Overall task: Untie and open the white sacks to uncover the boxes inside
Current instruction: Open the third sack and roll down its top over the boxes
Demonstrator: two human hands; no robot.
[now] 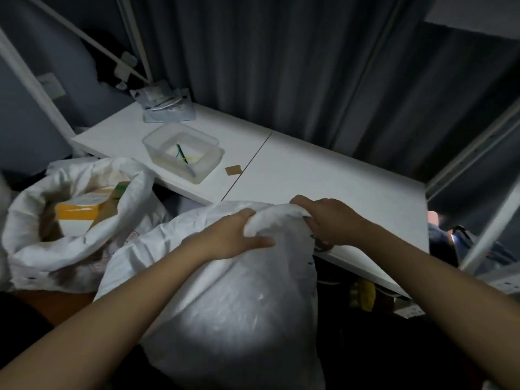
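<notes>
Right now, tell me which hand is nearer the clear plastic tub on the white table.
Left. The left hand grips the closed white sack's bunched neck, below the clear plastic tub; the right hand grips it further right.

My head camera looks forward and down, close over my forearms and the sack (225, 291), with the table (323, 175) beyond and curtains (281, 66) far behind.

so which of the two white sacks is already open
The left sack: its mouth is rolled down and boxes show inside. The near sack is bunched shut at the top, with both hands, left and right, gripping it.
</notes>
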